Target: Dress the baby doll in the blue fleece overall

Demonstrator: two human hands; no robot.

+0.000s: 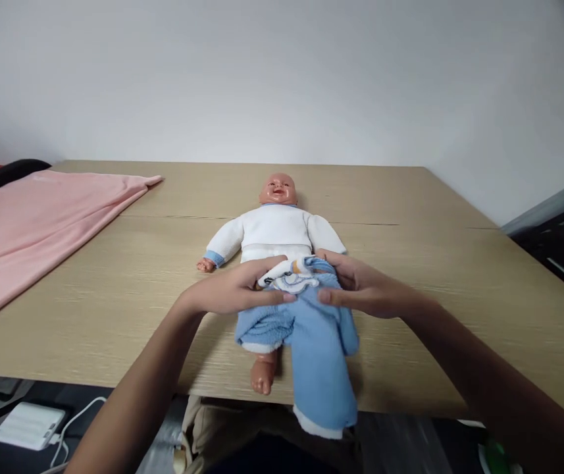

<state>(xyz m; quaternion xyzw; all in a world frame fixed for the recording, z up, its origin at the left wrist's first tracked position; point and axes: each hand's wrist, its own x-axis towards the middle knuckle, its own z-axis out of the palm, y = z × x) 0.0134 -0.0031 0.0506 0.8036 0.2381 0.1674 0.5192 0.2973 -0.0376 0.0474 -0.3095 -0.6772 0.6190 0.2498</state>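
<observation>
A baby doll [278, 224] lies face up on the table, its head toward the wall, wearing a white top with a blue cuff. Light blue fleece trousers [318, 355] cover its lower body. One bunched leg surrounds a doll leg, and a bare foot [262, 374] sticks out; the other trouser leg hangs past the table's front edge. My left hand [242, 286] grips the trousers' upper part at a white patterned area, thumb on top. Opposite it, my right hand [358, 284] holds the blue cloth, fingers partly hidden behind. The doll's other foot is hidden.
A pink cloth [54, 224] is spread at the table's left, beside a black and red item [8, 178]. Below the front edge lies a white box with a cable [29, 424]. Dark equipment [563, 237] stands at the right, and a wall rises behind the wooden table [424, 263].
</observation>
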